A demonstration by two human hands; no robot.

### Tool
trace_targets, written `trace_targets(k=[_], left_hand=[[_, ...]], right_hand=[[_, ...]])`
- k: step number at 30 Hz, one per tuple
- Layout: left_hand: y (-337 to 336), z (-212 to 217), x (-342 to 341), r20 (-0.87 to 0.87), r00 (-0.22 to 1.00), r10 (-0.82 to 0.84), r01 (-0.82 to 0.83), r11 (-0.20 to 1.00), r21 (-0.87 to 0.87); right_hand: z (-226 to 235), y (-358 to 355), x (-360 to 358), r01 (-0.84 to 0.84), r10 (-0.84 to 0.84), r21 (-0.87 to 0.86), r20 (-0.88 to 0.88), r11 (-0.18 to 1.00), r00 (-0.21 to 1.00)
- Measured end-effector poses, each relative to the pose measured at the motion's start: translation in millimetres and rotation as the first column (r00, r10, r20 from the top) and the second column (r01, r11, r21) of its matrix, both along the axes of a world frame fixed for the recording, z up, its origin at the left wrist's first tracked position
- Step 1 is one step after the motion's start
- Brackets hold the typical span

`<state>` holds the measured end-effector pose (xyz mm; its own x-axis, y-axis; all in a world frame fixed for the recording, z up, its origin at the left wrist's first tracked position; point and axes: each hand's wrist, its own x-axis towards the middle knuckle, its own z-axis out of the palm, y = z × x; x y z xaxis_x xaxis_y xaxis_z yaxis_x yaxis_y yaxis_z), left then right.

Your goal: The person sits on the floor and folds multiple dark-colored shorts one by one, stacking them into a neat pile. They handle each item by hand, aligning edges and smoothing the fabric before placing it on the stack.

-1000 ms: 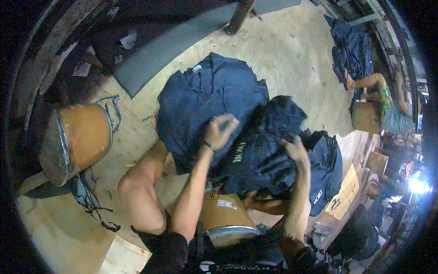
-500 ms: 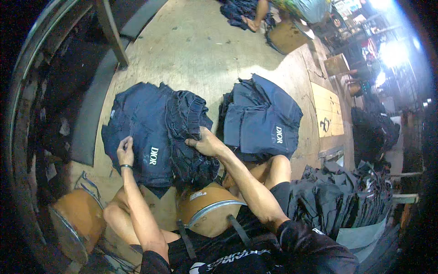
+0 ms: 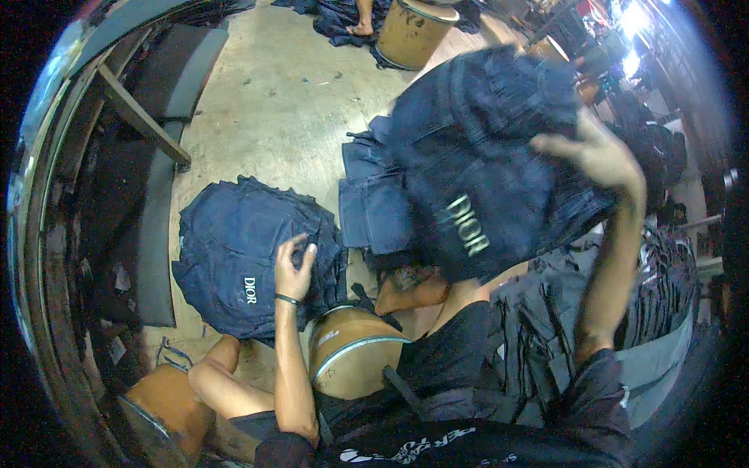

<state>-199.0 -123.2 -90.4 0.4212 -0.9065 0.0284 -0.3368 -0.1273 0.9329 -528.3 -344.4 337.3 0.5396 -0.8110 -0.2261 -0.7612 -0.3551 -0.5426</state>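
My right hand [image 3: 601, 152], blurred by motion, grips navy shorts [image 3: 484, 156] near the top, its thumb across the cloth and its other fingers largely behind it. The shorts hang spread above the right side of the floor, white lettering on the lower part. Under and left of them, folded navy garments [image 3: 370, 210] show in part. My left hand [image 3: 295, 269] is over the right part of a flat stack of navy shorts [image 3: 234, 226]; its fingers are slightly bent and apart, holding nothing.
Between my legs stands a brown drum-like container [image 3: 351, 351]; another brown drum [image 3: 168, 405] is at lower left. Dark garments [image 3: 538, 312] are heaped at my right. Farther off, a person's foot [image 3: 360, 30] is beside a drum [image 3: 413, 31]. A wooden post [image 3: 144, 117] slants at left.
My right hand has swung up and right, carrying shorts from the left stack over the right pile. My left hand has shifted right over the left stack. The view has turned somewhat.
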Motion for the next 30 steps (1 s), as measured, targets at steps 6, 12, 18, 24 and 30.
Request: trace_targets(k=[6, 12, 18, 24, 30], left_hand=[[33.0, -43.3, -34.9, -0.085, 0.985, -0.151, 0.172, 0.915, 0.365], [-10.8, 37.1, -26.8, 0.18, 0.983, -0.042, 0.033, 0.998, 0.048], [-171.0, 156.9, -56.0, 0.52, 0.847, 0.113, 0.138, 0.897, -0.42], [-237.6, 92.1, -140.8, 0.711, 0.655, -0.257, 0.273, 0.957, 0.094], [-199.2, -43.1, -229.1, 0.509, 0.543, -0.668, 0.321, 0.725, 0.609]], right_hand=[[52.7, -27.4, 10.0, -0.059, -0.072, -0.247, -0.491, 0.967, 0.868], [-2.4, -87.0, 19.5, -0.244, 0.216, -0.093, -0.241, 0.965, 0.946], [-79.2, -115.4, -37.1, -0.027, 0.04, -0.046, 0.307, 0.999, 0.951], [-261.3, -119.1, -147.9, 0.217, -0.437, 0.447, 0.478, 0.868, 0.762], [-430.3, -93.5, -189.4, 0.538, -0.604, -0.496, 0.035, 0.681, 0.796]])
